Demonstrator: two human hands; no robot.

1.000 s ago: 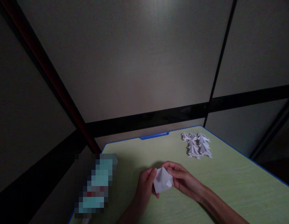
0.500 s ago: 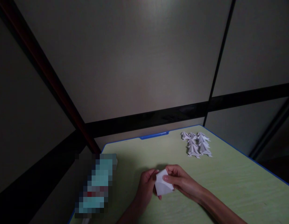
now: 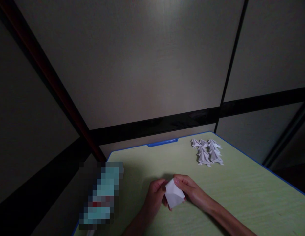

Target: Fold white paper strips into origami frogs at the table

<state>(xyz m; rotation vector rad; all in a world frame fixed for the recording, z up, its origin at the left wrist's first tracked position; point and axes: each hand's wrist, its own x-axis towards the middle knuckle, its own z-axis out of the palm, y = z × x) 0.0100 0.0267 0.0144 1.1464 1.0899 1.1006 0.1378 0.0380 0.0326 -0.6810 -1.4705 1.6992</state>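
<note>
A small piece of folded white paper (image 3: pixel 175 195) is held between my two hands above the front middle of the table. My left hand (image 3: pixel 156 194) grips its left edge, with the fingers curled behind the paper. On the other side, my right hand (image 3: pixel 188 187) pinches the upper right edge, the thumb lying near the top corner. Fingertips show under the paper's lower edge. Several folded white paper figures (image 3: pixel 203 154), pointed and pleated, stand close together in two rows at the far right of the table.
The light green table (image 3: pixel 241 186) has a blue rim and a blue handle strip (image 3: pixel 163 142) at its back edge. A pixelated turquoise object (image 3: pixel 103 193) lies at the left edge. Pale panels (image 3: pixel 152 72) rise right behind the table.
My right thumb has shifted up toward the paper's top corner. The paper has turned slightly and moved a little right and down. The paper figures have stayed in place.
</note>
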